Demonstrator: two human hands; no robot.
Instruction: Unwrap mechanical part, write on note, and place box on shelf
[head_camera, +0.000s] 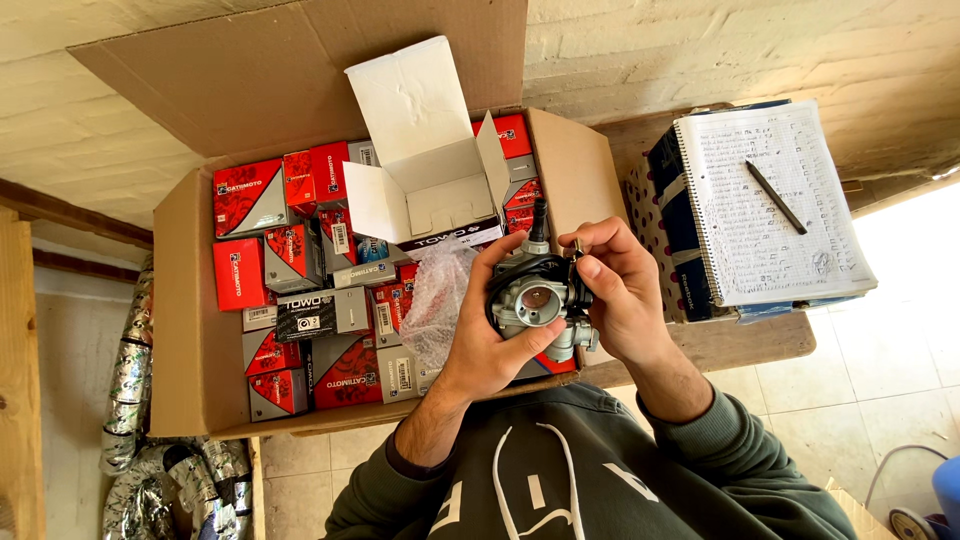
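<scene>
Grey metal carburettor (537, 298) stands upright between both hands: left hand (490, 340) cups it, right hand (620, 290) pinches its top right.

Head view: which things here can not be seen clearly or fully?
- Carburetor: its underside and back are covered by the left hand and right hand.
- Lower small boxes: hidden under the top layer in the cardboard box.
- Notebook handwriting: too small.
- Blue object: cut by the right edge.

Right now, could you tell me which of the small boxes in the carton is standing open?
The white small box at the carton's back middle: its flaps are raised and it looks empty, while the red and grey boxes are shut.
</scene>
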